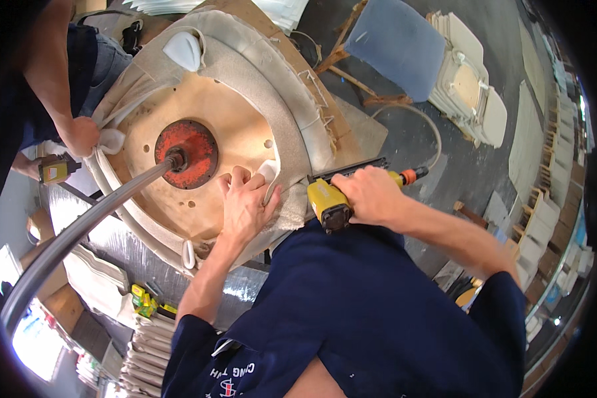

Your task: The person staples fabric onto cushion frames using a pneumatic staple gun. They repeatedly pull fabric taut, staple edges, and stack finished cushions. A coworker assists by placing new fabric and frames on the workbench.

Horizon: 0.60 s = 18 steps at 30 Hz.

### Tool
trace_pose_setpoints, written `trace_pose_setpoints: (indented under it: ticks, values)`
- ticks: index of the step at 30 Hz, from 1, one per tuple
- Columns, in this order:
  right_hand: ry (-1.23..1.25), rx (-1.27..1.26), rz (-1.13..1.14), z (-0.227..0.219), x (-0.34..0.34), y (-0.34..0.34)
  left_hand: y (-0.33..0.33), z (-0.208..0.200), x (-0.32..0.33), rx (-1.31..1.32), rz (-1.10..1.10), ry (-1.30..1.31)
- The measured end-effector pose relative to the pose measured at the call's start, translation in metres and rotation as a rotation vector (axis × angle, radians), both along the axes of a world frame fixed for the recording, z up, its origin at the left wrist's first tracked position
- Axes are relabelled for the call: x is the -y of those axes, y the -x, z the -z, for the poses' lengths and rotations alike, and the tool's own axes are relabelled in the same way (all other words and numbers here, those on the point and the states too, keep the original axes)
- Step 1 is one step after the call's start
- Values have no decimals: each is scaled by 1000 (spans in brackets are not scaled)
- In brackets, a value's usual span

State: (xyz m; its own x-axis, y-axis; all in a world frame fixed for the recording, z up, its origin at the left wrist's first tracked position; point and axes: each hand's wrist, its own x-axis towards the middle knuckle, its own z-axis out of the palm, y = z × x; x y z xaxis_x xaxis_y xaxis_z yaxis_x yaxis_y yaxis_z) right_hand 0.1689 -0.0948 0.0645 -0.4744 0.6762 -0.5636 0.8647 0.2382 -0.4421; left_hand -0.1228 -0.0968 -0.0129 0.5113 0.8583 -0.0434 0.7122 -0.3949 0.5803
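One hand, the left point(245, 202), is half curled with its knuckles up, thumb beside the inner edge of a beige woven fabric cover point(290, 142); whether it pinches that edge or only presses there, I cannot tell. The right hand point(373, 196) is wrapped firmly around a yellow-and-black air stapler point(326, 198), its long black magazine lying near the cover's outer side. Right in front of the person's body is the work itself: a round pale plywood base point(235, 123), ringed by the padded cover, with a mottled red metal disc point(204, 156) at its middle and a thick grey steel pipe point(89, 215) joined to it.

Judging by the hands, fastening the cover onto the base is the step in hand. The next shot would call for the edge held taut and flat, the stapler's nose square to the wood, and the left fingers clear of it.

Across the base, a co-worker's hand point(83, 136) is at the cover's far-left edge, near a second yellow-and-black tool point(53, 171). Farther right stands a blue-grey padded seat point(397, 50), beside stacked cream pads point(467, 86).
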Motion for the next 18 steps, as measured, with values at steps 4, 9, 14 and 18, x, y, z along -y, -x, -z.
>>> trace_pose_setpoints:
  ticks: [4, 9, 14, 18]
  values:
    - [65, 84, -75, -19, -20, 17, -5, 6, 9, 26, -91, -16]
    - [-80, 20, -243, 3, -38, 32, -15, 11, 27, 37, -241, 36]
    - [-53, 33, -455, -3, -66, 27, -48, 12, 63, 95, -575, -32]
    - [-89, 83, -701, -12, -92, 39, -63, 15, 73, 26, -680, -16]
